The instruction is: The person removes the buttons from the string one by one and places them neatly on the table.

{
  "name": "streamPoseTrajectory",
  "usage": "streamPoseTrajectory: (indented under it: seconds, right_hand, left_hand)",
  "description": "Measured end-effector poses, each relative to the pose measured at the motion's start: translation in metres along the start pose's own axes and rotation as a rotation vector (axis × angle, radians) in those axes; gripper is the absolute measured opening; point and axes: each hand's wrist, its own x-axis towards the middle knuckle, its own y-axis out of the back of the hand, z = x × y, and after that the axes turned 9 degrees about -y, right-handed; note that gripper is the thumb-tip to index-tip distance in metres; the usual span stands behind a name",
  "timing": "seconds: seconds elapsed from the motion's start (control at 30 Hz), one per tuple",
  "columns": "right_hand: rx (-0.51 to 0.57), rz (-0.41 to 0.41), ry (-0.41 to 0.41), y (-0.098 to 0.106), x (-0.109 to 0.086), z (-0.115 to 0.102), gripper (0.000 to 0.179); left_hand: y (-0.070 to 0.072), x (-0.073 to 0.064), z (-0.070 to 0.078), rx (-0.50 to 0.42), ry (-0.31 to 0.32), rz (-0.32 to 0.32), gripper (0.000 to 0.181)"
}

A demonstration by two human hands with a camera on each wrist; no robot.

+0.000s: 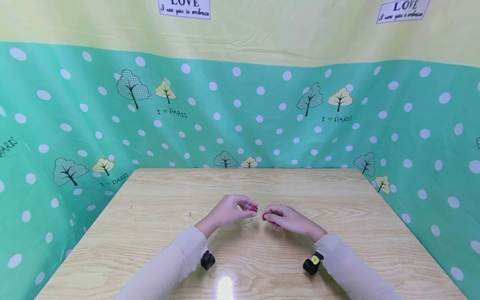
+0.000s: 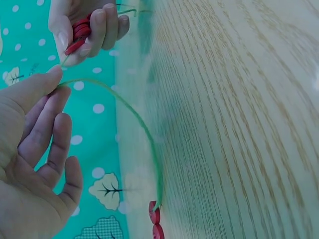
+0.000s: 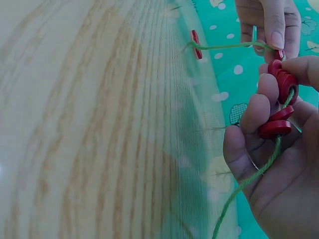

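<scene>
My left hand [image 1: 229,210] pinches a green yarn [image 2: 142,119] between thumb and index finger, its other fingers loosely bent. From that pinch the yarn curves over to a few red buttons [image 2: 154,214] by the tabletop. Facing it, close by, my right hand [image 1: 288,219] grips several round red buttons [image 3: 283,82] threaded on the same yarn. Two of these sit tilted in the palm. Below them a green tail [image 3: 249,179] hangs out past the fingers. In the head view the fingers hide most of the buttons.
A wood-grain table [image 1: 168,246] lies under both hands. A small dark speck [image 1: 190,214] is on it, left of the hands. Behind and at the sides hangs a green polka-dot curtain [image 1: 247,108]. Each wrist wears a black camera [image 1: 207,260].
</scene>
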Motion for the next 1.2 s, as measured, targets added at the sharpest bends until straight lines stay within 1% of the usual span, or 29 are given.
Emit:
streamPoseTrajectory:
  seconds: [0.23, 0.43, 0.63, 0.8, 0.87, 1.0, 1.1, 1.2]
  right_hand:
    - [0.008, 0.008, -0.001, 0.0, -0.001, -0.001, 0.029]
    - [0.007, 0.018, -0.017, 0.0, -0.001, -0.001, 0.027]
    - [0.013, 0.026, -0.04, 0.0, 0.001, 0.002, 0.028]
    - [0.001, 0.032, -0.033, 0.0, -0.002, -0.001, 0.028]
    - [-0.001, 0.032, -0.028, 0.001, -0.003, -0.003, 0.029]
    - [0.004, 0.028, -0.018, 0.001, -0.004, -0.002, 0.03]
    - [0.003, 0.03, -0.021, 0.002, -0.004, 0.0, 0.031]
    - [-0.003, 0.032, -0.03, 0.002, -0.004, 0.0, 0.033]
  left_hand:
    - [0.002, -0.001, -0.001, 0.011, -0.01, 0.003, 0.028]
    - [0.006, -0.004, -0.001, 0.023, -0.006, 0.008, 0.026]
    - [0.011, -0.004, -0.004, 0.036, 0.005, 0.019, 0.028]
    - [0.016, -0.004, -0.003, 0.044, 0.033, 0.026, 0.026]
    - [0.019, -0.004, -0.002, 0.036, 0.042, 0.038, 0.028]
    - [0.024, -0.004, -0.002, 0.023, 0.042, 0.06, 0.03]
    - [0.026, -0.004, -0.002, 0.011, 0.041, 0.065, 0.028]
    - [0.026, -0.005, -0.003, -0.005, 0.055, 0.068, 0.025]
